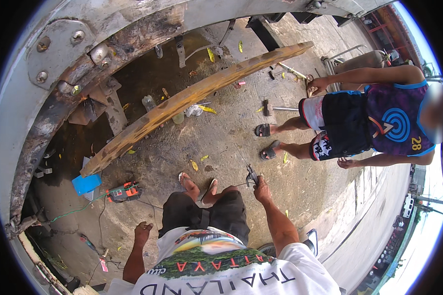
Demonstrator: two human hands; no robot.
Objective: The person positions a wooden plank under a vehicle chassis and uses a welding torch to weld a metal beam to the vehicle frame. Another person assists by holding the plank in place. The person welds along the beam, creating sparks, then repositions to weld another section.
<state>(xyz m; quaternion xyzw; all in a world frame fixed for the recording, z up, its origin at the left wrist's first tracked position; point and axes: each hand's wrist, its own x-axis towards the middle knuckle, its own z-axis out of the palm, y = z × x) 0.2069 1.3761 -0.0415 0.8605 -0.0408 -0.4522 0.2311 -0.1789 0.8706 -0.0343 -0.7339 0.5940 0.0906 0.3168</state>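
Note:
My right hand (261, 184) grips a dark hand tool (252, 175), apparently a welding electrode holder, with a thin rod extending from it. My left hand (142, 229) hangs at my left side with curled fingers; anything in it is too small to make out. A long, curved, rusty steel strip (197, 103) runs diagonally above my feet, from a blue sheet (86, 183) toward the upper right. An orange-and-black machine (124, 192) with green and dark cables sits on the concrete floor (300, 206) to my left.
A large grey metal structure (59, 49) with bolts arches over the upper left. Another person (369, 120) in sandals stands at right, near a long-handled hammer (268, 108). A gas cylinder on a trolley (359, 61) stands behind them. Fallen leaves and scraps dot the floor.

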